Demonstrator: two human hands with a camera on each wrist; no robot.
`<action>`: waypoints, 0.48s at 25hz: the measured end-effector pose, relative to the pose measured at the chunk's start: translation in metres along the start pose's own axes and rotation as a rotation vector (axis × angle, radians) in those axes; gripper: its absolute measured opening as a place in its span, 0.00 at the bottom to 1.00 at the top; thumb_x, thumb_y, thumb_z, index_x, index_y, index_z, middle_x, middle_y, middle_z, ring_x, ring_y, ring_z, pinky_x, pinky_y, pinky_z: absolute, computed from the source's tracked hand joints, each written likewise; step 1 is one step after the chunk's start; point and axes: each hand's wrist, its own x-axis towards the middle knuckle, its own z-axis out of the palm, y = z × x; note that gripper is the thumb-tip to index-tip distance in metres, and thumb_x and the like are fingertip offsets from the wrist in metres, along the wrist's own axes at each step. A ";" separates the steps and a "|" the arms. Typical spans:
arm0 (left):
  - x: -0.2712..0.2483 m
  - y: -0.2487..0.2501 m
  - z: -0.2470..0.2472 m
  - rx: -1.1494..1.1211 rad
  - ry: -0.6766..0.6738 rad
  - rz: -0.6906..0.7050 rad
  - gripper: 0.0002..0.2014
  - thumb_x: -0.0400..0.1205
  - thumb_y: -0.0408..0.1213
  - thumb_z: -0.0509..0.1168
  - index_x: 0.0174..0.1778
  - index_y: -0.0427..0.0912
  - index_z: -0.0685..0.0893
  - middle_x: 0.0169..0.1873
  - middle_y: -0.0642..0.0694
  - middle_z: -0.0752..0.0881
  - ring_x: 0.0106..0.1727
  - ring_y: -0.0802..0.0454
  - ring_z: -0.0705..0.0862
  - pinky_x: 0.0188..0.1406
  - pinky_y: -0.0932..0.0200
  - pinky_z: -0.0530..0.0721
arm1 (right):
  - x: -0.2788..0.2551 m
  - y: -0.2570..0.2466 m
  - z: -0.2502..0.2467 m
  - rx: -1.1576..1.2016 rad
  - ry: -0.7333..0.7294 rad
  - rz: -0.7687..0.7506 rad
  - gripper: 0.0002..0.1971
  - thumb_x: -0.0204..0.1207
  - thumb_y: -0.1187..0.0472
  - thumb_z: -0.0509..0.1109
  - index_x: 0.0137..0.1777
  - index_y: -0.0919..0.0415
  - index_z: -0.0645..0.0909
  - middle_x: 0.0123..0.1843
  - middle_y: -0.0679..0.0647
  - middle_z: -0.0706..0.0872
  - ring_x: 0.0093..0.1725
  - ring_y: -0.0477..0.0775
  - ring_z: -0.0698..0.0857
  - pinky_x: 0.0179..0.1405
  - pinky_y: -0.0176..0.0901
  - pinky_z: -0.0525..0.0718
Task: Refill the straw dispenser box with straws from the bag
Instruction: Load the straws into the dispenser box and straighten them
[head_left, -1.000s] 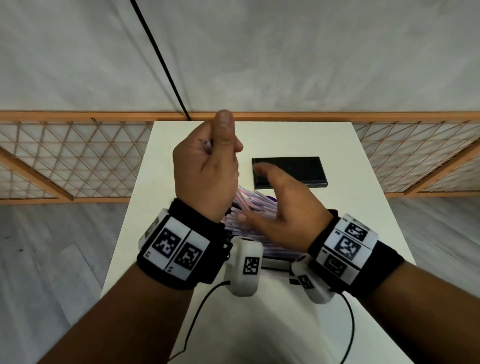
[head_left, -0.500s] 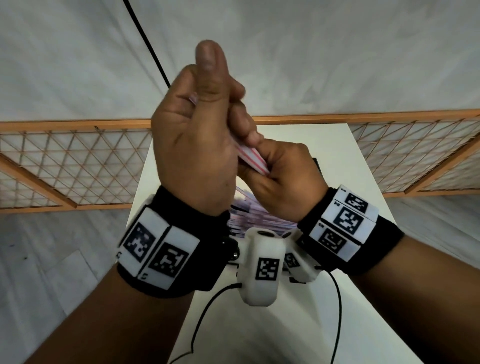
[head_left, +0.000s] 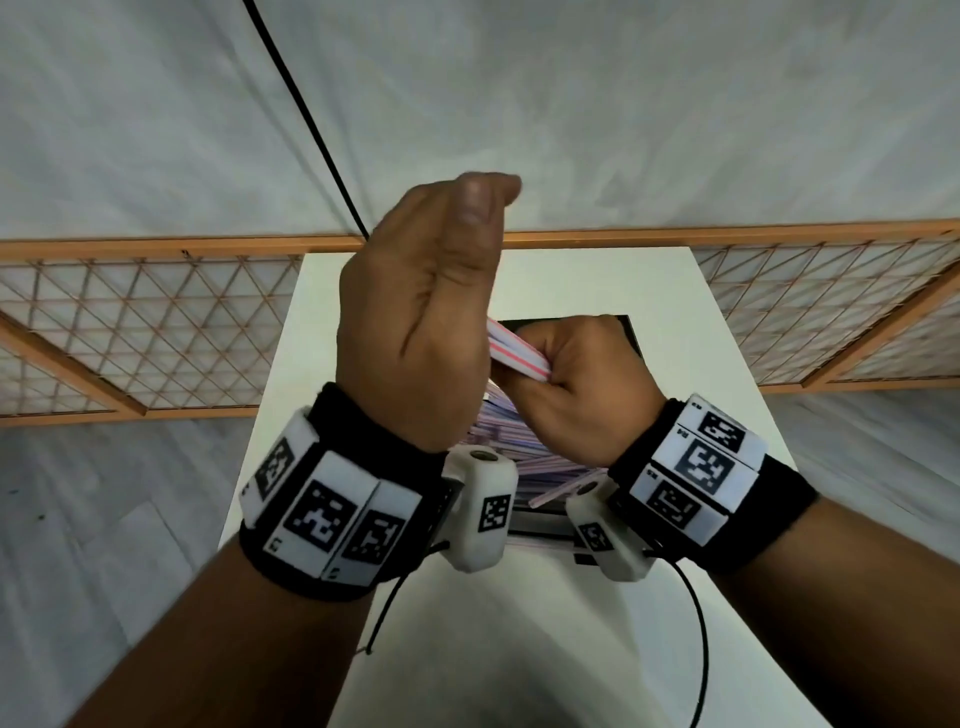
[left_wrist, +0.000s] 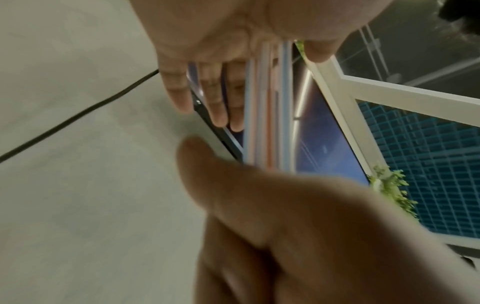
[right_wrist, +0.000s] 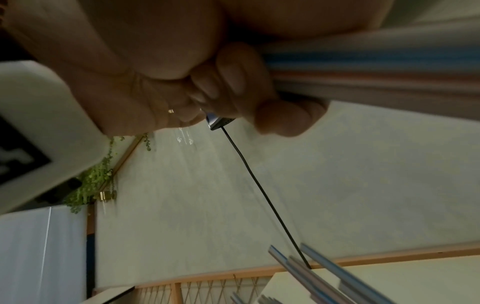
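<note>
striped straws (head_left: 517, 354) being regripped above the table (head_left: 727, 332)
right hand (head_left: 587, 384) is now clasping the bundle alongside the left hand (head_left: 415, 332), readying it for the box at 12 o'clock.

A pale grey wall (head_left: 571, 104) fills the upper part of the head view, crossed by a thin black cable (head_left: 306, 114). Along its base a wooden lattice railing (head_left: 145, 332) is seen, with grey plank floor (head_left: 104, 519) below. A white table (head_left: 519, 649) stands in the middle. Green trailing leaves (right_wrist: 93, 181) are seen from the right wrist.
</note>
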 end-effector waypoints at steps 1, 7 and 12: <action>-0.002 -0.004 0.000 0.033 -0.061 0.030 0.25 0.88 0.48 0.50 0.57 0.39 0.90 0.53 0.50 0.91 0.59 0.58 0.88 0.60 0.61 0.81 | -0.001 0.002 0.001 0.012 -0.005 -0.009 0.22 0.75 0.49 0.63 0.19 0.48 0.63 0.16 0.48 0.68 0.18 0.49 0.67 0.22 0.43 0.67; -0.021 -0.042 0.003 -0.106 0.009 -0.301 0.27 0.83 0.60 0.50 0.51 0.48 0.90 0.50 0.55 0.92 0.57 0.60 0.88 0.59 0.63 0.82 | -0.018 0.024 0.009 0.082 -0.065 0.069 0.26 0.77 0.43 0.68 0.19 0.50 0.66 0.16 0.45 0.67 0.19 0.49 0.69 0.26 0.42 0.70; -0.043 -0.119 -0.003 -0.127 0.286 -0.865 0.08 0.85 0.52 0.63 0.51 0.54 0.84 0.53 0.52 0.87 0.64 0.47 0.85 0.72 0.39 0.79 | -0.044 0.059 0.007 0.311 0.081 0.209 0.26 0.77 0.46 0.74 0.20 0.50 0.69 0.20 0.43 0.68 0.22 0.39 0.69 0.30 0.32 0.69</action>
